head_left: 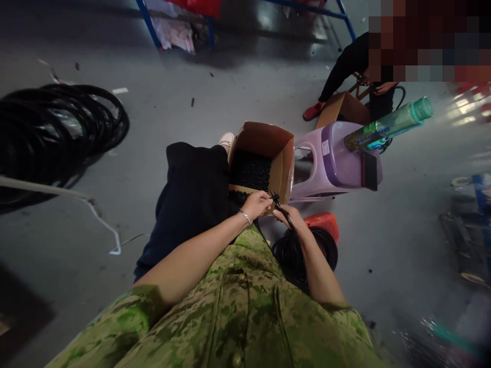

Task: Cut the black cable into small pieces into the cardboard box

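My left hand (256, 204) is closed in a pinch on a small black part (273, 197) at the end of a black cable. My right hand (287, 216) grips that same black cable (288, 221) just below the part, fingers wrapped round it. The cable runs down to a black coil (303, 253) by my right knee. Both hands hover at the near edge of an open cardboard box (282, 163) filled with small black pieces (251, 171). A bracelet sits on my left wrist.
A purple plastic stool (337, 161) lies tipped beside the box with a green bottle (389, 125) on it. A red object (324, 222) is behind the coil. A big pile of black cable coils (57, 133) lies at left. Another person (356, 66) sits at the back right.
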Motion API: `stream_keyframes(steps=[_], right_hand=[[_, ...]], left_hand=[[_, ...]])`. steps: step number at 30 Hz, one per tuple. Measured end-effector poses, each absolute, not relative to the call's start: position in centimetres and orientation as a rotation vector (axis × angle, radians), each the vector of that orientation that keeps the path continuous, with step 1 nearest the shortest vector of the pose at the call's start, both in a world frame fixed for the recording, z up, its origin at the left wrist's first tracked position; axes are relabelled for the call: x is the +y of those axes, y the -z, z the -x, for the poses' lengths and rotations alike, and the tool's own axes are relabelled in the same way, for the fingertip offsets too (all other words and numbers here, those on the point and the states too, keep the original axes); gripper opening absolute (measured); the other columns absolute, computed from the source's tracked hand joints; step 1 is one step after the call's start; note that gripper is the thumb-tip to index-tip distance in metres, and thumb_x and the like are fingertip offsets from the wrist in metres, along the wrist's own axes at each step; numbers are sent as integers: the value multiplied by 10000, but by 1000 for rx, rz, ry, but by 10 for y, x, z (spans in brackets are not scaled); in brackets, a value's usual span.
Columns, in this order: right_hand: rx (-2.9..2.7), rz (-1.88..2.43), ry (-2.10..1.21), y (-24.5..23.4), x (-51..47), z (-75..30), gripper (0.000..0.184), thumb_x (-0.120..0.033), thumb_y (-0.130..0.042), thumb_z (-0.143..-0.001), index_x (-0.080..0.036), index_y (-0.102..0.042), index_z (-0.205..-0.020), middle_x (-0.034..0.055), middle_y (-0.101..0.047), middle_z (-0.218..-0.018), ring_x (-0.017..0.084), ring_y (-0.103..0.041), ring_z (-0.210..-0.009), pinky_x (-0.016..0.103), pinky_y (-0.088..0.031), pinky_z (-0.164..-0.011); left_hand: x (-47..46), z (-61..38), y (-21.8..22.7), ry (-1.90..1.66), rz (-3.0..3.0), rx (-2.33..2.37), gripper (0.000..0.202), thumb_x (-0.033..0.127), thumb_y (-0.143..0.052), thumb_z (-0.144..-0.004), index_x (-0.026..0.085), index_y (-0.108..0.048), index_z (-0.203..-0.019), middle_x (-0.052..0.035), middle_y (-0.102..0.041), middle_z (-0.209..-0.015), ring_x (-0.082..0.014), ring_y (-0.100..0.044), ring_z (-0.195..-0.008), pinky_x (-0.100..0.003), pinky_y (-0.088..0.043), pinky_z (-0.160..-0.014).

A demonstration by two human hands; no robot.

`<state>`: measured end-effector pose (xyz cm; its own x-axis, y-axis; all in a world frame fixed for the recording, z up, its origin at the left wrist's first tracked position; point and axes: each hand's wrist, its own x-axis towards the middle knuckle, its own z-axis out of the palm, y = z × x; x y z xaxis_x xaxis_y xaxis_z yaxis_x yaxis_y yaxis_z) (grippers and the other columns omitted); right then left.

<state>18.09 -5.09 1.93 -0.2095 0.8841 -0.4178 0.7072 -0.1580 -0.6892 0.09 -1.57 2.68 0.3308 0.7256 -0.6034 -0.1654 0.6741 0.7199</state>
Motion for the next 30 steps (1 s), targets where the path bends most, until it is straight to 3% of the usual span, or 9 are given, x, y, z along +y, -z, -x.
stream_keyframes(steps=[14,23,30], right_hand=[[-1828,2008,-1104,-7,-67,-174,648,-782,-483,-760,-188,-515,-504,6,-476,-421,119,-455,-449,223,-305,-449],[-1888,2052,-1020,1,-68,-173,608,-746,-506,-778,-192,-552,-532,23,-529,-453,142,-526,-493,222,-341,-471],[-1967,1980,-1140,-12,-52,-178,541,-698,-491,-824,-192,-620,-682,19,-597,-551,146,-564,-568,215,-384,-535]], left_hand=[[-14,0,-23,-661,-559,1121,199,139,-643,-809,161,-472,-709,70,-520,-483,-20,-354,-318,-149,-252,-366],[-13,-2,-22,-668,-534,1169,185,137,-601,-841,165,-459,-726,79,-510,-498,-19,-347,-320,-152,-253,-367],[-14,-2,-26,-628,-576,1153,173,131,-621,-826,158,-483,-725,71,-516,-490,-23,-350,-319,-161,-251,-370]])
